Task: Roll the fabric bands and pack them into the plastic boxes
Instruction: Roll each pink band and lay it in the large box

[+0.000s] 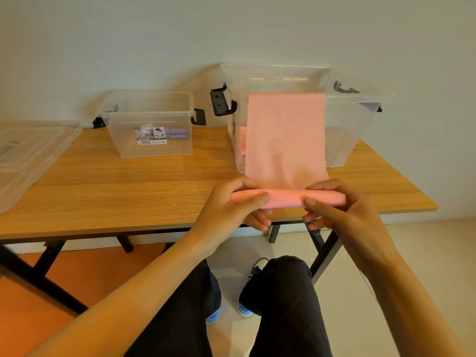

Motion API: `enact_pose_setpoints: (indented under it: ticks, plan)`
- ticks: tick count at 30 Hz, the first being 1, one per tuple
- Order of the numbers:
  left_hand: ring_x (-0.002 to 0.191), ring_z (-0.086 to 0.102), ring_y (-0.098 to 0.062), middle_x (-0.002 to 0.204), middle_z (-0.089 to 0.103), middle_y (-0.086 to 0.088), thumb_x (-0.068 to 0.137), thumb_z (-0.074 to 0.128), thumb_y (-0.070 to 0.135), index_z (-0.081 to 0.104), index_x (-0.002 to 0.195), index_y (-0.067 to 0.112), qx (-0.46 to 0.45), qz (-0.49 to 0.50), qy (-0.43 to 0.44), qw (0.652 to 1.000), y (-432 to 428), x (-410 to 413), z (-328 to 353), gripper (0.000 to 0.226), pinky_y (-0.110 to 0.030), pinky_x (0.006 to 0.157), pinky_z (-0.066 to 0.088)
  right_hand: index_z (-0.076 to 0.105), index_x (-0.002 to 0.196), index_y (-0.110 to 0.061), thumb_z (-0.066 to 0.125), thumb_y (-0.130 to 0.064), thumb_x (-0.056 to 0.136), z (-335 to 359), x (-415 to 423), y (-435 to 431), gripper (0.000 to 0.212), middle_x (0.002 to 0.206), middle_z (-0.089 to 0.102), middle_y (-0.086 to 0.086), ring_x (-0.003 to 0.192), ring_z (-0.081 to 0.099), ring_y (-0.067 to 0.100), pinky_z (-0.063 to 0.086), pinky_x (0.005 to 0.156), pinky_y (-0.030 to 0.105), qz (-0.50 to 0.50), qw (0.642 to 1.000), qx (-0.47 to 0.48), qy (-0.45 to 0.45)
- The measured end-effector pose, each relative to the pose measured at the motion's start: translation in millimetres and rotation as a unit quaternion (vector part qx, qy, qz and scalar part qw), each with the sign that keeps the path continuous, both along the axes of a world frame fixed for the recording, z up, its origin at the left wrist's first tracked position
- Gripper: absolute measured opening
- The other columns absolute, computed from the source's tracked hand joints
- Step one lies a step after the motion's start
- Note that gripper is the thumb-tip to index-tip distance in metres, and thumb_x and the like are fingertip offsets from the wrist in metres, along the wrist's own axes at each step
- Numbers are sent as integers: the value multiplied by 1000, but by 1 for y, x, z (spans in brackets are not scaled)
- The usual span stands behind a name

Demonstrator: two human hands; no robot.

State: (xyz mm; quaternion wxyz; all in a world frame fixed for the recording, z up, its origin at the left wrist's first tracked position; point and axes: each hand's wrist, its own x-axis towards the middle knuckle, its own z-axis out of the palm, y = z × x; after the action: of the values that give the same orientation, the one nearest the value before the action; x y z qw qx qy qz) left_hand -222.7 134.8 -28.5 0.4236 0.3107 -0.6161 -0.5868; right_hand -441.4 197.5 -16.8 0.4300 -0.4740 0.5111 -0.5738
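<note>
A pink fabric band (284, 140) hangs over the front rim of the large clear plastic box (360, 130) and runs down to a rolled end near the table's front edge. My left hand (231, 204) grips the left part of the roll, thumb on top. My right hand (342, 204) grips the right part the same way. More pink fabric shows faintly inside the large box. A smaller clear plastic box (154, 148) stands to the left with purple rolled bands (177, 132) inside.
The wooden table (116, 186) stands against a pale wall. Clear box lids (28, 150) lie at its left end. Black latch handles stick out from both boxes. My knees and shoes are below the table edge.
</note>
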Motion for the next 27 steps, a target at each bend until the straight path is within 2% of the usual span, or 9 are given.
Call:
enact_pose_setpoints:
  ticks: [6, 11, 13, 16, 19, 22, 27]
  plan:
    - [69, 71, -29, 83, 73, -14, 97, 63, 10, 60, 105, -1, 15, -7, 8, 1000, -2, -3, -1, 14, -34, 58, 60, 69, 117, -11, 78, -16, 77, 0, -3, 0, 41, 97, 75, 15, 78, 74, 30, 62, 64, 30, -3, 1000, -6, -1]
    - [90, 75, -33, 105, 74, -13, 90, 70, 4, 63, 118, 5, 26, -48, 19, 998, -1, -2, 0, 29, -34, 65, 63, 70, 109, -2, 76, -18, 78, -2, -5, -2, 36, 87, 75, 20, 69, 72, 27, 60, 62, 27, -15, 1000, 3, -4]
    - [90, 75, -31, 103, 75, -15, 88, 71, 0, 65, 121, 5, 19, -46, 21, 999, -2, -3, 0, 33, -32, 67, 62, 69, 109, 0, 75, -20, 80, -3, -5, -3, 36, 81, 74, 21, 63, 70, 26, 59, 59, 26, -24, 1000, 8, -6]
    - [84, 75, -28, 94, 76, -14, 88, 72, 1, 69, 114, 2, 12, -15, 20, 1000, -2, -5, -2, 26, -30, 66, 61, 69, 108, 0, 73, -25, 83, -5, -3, -4, 35, 77, 73, 20, 59, 69, 25, 59, 56, 27, -34, 999, 11, -3]
    - [82, 75, -26, 90, 76, -12, 86, 74, 2, 72, 110, 3, 8, 14, 25, 1000, -3, -7, -3, 23, -29, 66, 60, 71, 107, -5, 73, -30, 81, -6, -1, -4, 36, 86, 76, 15, 70, 74, 25, 61, 59, 28, -46, 999, 8, 16]
    - [81, 75, -26, 90, 76, -12, 84, 75, 1, 73, 108, 1, 8, 30, 33, 999, -3, -9, -4, 24, -27, 65, 60, 72, 103, -9, 76, -22, 79, -7, -3, -4, 28, 95, 76, 7, 85, 76, 28, 62, 64, 28, -42, 999, 0, -7]
    - [87, 76, -26, 97, 77, -10, 83, 76, 1, 72, 109, -1, 21, 57, 56, 997, -2, -13, -6, 26, -27, 64, 61, 69, 98, -1, 71, -9, 89, -9, -1, -8, 12, 90, 75, 16, 73, 76, 28, 60, 61, 23, -49, 999, 4, -22]
